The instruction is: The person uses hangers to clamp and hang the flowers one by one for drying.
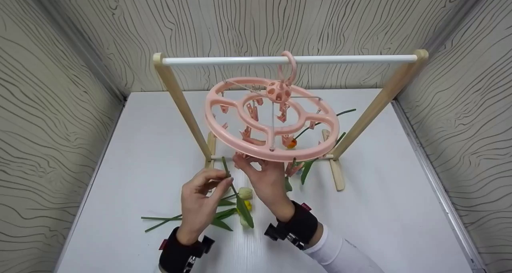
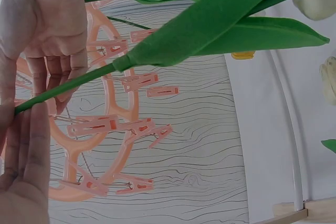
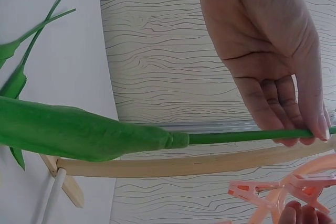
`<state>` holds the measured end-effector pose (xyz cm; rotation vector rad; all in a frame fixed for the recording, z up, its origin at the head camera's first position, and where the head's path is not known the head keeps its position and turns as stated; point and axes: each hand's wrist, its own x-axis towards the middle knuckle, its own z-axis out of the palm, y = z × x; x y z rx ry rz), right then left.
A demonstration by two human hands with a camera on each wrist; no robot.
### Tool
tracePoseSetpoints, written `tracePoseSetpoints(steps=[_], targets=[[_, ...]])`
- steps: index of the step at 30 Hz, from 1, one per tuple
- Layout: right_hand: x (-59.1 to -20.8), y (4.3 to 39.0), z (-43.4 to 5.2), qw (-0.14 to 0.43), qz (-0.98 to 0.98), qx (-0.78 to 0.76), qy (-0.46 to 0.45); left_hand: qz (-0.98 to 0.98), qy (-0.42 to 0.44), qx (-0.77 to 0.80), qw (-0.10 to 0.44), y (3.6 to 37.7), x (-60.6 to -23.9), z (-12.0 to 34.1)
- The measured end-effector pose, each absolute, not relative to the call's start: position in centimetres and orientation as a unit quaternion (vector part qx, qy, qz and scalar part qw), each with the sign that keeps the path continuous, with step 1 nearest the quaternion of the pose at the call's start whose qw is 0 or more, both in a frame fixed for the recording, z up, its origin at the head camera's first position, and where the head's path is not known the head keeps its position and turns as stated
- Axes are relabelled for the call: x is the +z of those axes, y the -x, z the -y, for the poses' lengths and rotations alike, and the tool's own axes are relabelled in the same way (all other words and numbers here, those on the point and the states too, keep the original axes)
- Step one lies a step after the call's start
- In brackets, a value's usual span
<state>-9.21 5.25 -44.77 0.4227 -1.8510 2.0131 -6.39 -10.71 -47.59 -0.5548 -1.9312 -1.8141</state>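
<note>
Pinching the flower stem [image 1: 226, 170] upright, the left hand [image 1: 199, 201] lifts its tip toward a clip [image 3: 251, 189] — which the right hand [image 1: 267, 180] grips under the pink hanger [image 1: 272, 119], steadying it.

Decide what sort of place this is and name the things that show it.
Probably a staged tabletop booth: a white table boxed in by wavy-patterned walls, holding only a small wooden rack with a pink peg hanger.
</note>
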Motion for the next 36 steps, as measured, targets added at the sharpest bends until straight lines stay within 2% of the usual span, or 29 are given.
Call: tracePoseSetpoints(steps=[9,24,36], targets=[[-45.1,8.8,-6.2,0.196,0.635,0.724,-0.187,0.697,0.214,-0.650,0.217,6.5,-47.0,10.8],[-45.2,7.5,-8.2,0.158,0.634,0.730,-0.200,0.691,0.257,-0.638,0.223,7.2,-44.9,10.4],[-45.5,6.8,-9.8,0.160,0.627,0.719,-0.254,0.687,0.302,-0.618,0.234,7.4,-43.3,9.2]])
